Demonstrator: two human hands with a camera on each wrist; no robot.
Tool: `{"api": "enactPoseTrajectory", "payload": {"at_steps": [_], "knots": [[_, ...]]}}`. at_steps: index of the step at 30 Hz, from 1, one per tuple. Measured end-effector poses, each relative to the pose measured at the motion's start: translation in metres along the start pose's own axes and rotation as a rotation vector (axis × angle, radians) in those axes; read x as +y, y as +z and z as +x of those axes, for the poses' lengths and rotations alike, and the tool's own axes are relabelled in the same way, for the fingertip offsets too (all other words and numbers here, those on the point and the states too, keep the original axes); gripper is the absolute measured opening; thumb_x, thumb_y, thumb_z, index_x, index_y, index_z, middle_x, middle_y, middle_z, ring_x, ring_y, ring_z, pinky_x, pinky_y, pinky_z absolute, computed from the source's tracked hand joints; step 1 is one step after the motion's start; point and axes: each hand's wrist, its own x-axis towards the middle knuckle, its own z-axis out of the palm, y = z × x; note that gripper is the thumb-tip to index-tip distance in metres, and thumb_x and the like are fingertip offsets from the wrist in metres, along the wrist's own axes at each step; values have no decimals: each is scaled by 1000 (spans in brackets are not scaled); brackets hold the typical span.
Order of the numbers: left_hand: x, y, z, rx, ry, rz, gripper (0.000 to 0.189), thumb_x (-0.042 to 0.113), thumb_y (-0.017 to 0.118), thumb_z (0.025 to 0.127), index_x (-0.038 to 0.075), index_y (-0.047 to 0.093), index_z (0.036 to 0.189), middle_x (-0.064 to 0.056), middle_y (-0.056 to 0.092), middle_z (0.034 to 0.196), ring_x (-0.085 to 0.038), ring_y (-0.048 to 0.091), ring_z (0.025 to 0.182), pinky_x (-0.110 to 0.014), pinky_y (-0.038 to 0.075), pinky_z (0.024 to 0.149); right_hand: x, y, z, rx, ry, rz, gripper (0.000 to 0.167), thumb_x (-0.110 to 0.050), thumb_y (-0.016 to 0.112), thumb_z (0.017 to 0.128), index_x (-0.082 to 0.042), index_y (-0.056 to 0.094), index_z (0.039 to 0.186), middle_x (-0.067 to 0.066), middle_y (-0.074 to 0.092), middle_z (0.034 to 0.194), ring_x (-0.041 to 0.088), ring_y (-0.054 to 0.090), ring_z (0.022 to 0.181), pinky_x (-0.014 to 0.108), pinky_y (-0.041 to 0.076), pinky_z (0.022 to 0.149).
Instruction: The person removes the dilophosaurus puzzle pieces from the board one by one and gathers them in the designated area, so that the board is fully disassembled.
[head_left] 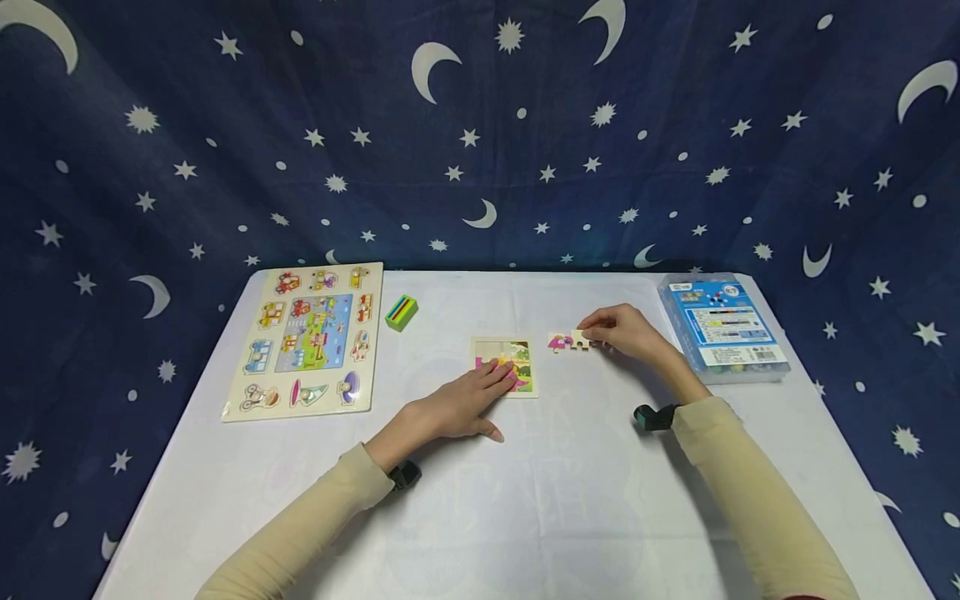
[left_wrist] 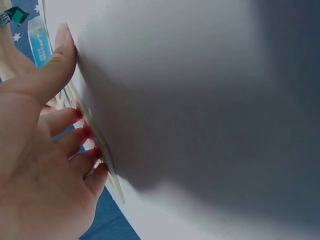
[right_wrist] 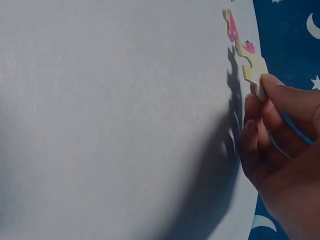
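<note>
My left hand (head_left: pixel 463 403) lies palm down with its fingers resting on a small jigsaw puzzle board (head_left: pixel 535 371). The board holds pink, yellow and green picture pieces, partly hidden under the fingers; its upper left part is bare wood. In the left wrist view, the fingertips (left_wrist: pixel 95 150) touch the board's face and the thumb stands apart. To the right of the board, my right hand (head_left: pixel 628 332) pinches a cream jigsaw piece (right_wrist: pixel 257 67) between thumb and fingers. A pink jigsaw piece (head_left: pixel 557 342) lies just left of it; whether the two are joined I cannot tell.
A large wooden picture puzzle (head_left: pixel 366 350) with vehicle shapes lies at the left. Beside it sits a small green block with coloured stripes (head_left: pixel 402 313). A clear plastic box with a blue label (head_left: pixel 723 329) stands at the right. Behind the white table (head_left: pixel 570 500) hangs a starry curtain (head_left: pixel 480 125).
</note>
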Motion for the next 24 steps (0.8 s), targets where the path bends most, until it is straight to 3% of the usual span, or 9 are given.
{"api": "enactPoseTrajectory", "payload": {"at_steps": [13,18,24], "knots": [[2,1,2,9,6,37,99,47,75,90,9,23,164,-7,15,173,-25,9,161,-40,16,130,5,3,-1,61,-41,-120,17,-13,71,97,-2,78,108,14,74,96,15,58,70,25,50,61],[3,0,2,2,6,13,100,45,76,89,8,23,164,-8,15,173,-25,10,161,-40,18,129,2,10,2,84,-35,-102,15,-13,71,97,-4,78,107,14,73,98,17,59,72,24,51,61],[3,-2,3,-13,-15,-29,101,43,79,88,9,22,165,-5,12,174,-22,9,161,-40,21,128,-12,23,3,56,-48,-72,16,-13,70,98,-4,77,109,13,71,98,20,58,72,25,51,60]]}}
